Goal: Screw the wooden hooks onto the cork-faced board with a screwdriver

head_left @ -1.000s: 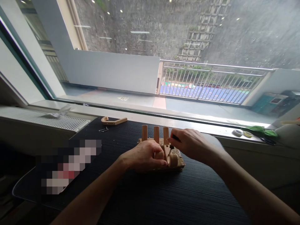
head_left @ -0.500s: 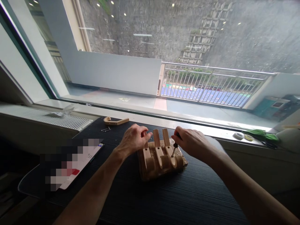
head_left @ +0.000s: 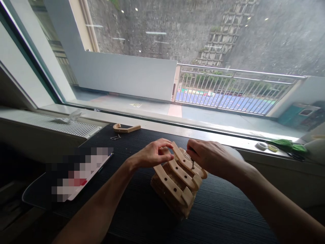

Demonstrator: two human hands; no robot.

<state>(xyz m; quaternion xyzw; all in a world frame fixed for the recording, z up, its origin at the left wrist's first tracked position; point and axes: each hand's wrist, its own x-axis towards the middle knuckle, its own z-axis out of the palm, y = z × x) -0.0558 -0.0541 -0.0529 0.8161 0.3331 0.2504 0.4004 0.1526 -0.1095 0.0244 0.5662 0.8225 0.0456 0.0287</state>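
My right hand [head_left: 207, 154] is closed around a screwdriver, whose handle it mostly hides. The metal shaft [head_left: 193, 165] points down at the rightmost of three pale wooden hooks [head_left: 186, 159]. These curved hooks, each with dark screw holes, lie side by side across a brown block [head_left: 165, 193] that looks wrapped in clear plastic. My left hand [head_left: 154, 153] is at the hooks' upper ends, thumb and fingers curved with a gap between them. Its fingertips are close to the right and middle hooks; whether they touch is unclear.
The dark table [head_left: 223, 210] carries another wooden hook [head_left: 127, 129] and several screws [head_left: 115, 137] at the back left. A partly blurred flat panel [head_left: 83, 183] lies left. On the windowsill at right are tape rolls [head_left: 261, 146] and a green bundle [head_left: 289, 145].
The block with its hooks has turned, its left side swinging toward me and its hooks now slanting down to the right. My left hand has shifted right and lower, away from the left hook's end.
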